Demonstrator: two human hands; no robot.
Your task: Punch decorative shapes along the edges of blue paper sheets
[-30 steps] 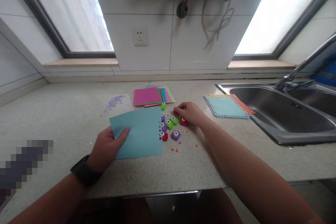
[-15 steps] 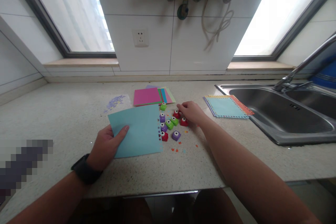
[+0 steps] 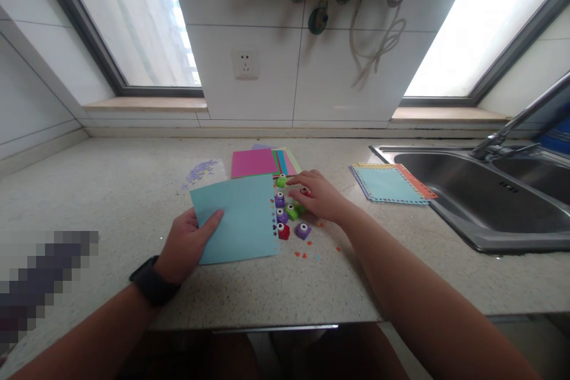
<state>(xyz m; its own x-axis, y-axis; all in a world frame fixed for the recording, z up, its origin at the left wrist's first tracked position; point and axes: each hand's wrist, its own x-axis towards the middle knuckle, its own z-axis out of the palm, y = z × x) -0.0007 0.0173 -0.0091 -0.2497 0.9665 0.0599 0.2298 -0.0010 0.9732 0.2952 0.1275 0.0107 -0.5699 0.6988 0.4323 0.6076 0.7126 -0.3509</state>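
My left hand (image 3: 191, 238) grips a light blue sheet of paper (image 3: 240, 222) by its left side, thumb on top. Small punched shapes run down the sheet's right edge. My right hand (image 3: 319, 193) is open, its fingers apart and stretched toward a green craft punch (image 3: 281, 180); I cannot tell whether they touch it. Under and beside that hand lie a red punch (image 3: 305, 192) and a second green punch (image 3: 291, 211), partly covered. Purple punches (image 3: 303, 230) and another red punch (image 3: 283, 231) sit along the sheet's right edge.
Coloured paper (image 3: 253, 163) is stacked behind the blue sheet. Purple paper bits (image 3: 201, 173) lie to its left, orange bits (image 3: 304, 255) in front of the punches. Sheets with punched borders (image 3: 387, 184) rest at the right beside a steel sink (image 3: 481, 243).
My right hand has shifted left from the red punches toward the green one at the back, and its fingers have spread. My left hand keeps hold of the blue paper.
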